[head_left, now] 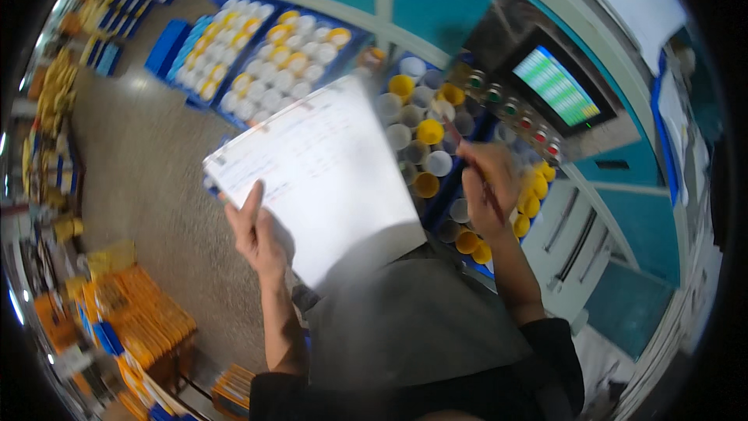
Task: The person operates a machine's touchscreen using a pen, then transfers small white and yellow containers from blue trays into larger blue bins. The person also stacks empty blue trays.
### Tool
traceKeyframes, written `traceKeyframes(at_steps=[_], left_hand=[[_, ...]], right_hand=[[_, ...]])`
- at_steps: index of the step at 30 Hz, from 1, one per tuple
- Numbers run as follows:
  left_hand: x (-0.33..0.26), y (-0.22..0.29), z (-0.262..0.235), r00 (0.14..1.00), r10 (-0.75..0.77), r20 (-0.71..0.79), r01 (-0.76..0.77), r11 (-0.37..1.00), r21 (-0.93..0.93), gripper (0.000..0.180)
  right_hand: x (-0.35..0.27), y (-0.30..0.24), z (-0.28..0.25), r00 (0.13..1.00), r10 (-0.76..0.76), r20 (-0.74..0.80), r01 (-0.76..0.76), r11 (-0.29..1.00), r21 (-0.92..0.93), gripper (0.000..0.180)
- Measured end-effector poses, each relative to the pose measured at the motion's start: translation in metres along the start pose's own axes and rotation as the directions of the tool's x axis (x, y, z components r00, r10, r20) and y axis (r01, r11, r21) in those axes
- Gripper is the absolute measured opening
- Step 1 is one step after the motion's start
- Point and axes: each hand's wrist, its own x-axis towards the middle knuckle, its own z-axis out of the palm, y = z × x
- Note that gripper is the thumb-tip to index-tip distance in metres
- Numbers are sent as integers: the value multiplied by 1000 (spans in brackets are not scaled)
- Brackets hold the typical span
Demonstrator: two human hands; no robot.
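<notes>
Two bare hands are up in front of the person, each holding something. The left hand (255,232) grips the lower left edge of a white sheet of paper (323,171), thumb on top, fingers hidden beneath. The sheet is held in the air, above the floor (148,171) and partly over a blue crate of spools. Its long axis runs from the lower right, near the person's body, up toward the upper left; the far corners are blurred. Faint printed rows cross it, too smeared to make out.

The right hand (489,187) is closed around a thin dark pen (475,168), which slants from the upper left down to the lower right through the fist, its upper end toward the paper's right edge. Which end is the tip cannot be told.

Below both hands lie blue crates (175,39) packed with round white and yellow spools (427,132), seen end-on. A control panel with a green-lit screen (557,86) and a row of buttons stands to the right.
</notes>
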Motion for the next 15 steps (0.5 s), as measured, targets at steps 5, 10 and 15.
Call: traceKeyframes(at_steps=[5,10,15], left_hand=[[8,14,6,999,-38,-27,40,995,86,34],[10,24,6,998,-39,-39,42,995,89,33],[9,28,1,997,-56,-45,61,992,113,34]], right_hand=[[6,-51,45,914,-275,299,161,921,354,44],[12,-71,86,872,-310,379,176,920,349,50],[16,-75,98,849,-329,413,213,929,303,53]])
